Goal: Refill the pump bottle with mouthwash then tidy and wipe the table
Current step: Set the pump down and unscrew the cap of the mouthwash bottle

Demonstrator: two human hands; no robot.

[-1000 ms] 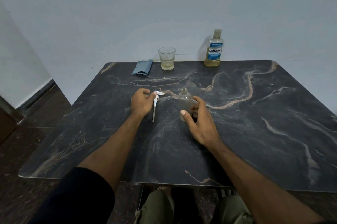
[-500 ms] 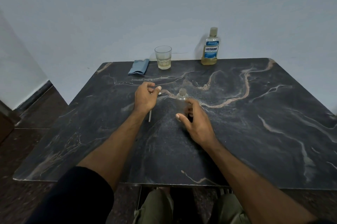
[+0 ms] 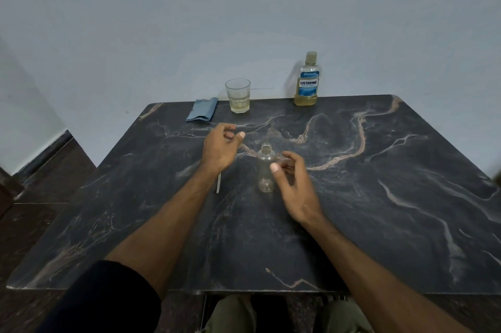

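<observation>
I see the uncapped clear pump bottle (image 3: 266, 168) upright mid-table (image 3: 379, 210), between the hands. Right hand (image 3: 294, 191) just beside it, fingers loosely spread, gripping nothing. Left hand (image 3: 221, 147) hovers apart, relaxed and empty; the pump's tube (image 3: 218, 183) pokes out below its wrist. Mouthwash bottle (image 3: 307, 80) far back.

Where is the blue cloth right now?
In the head view the blue cloth lies at the table's far edge, left of centre, just left of the drinking glass by the wall.
</observation>
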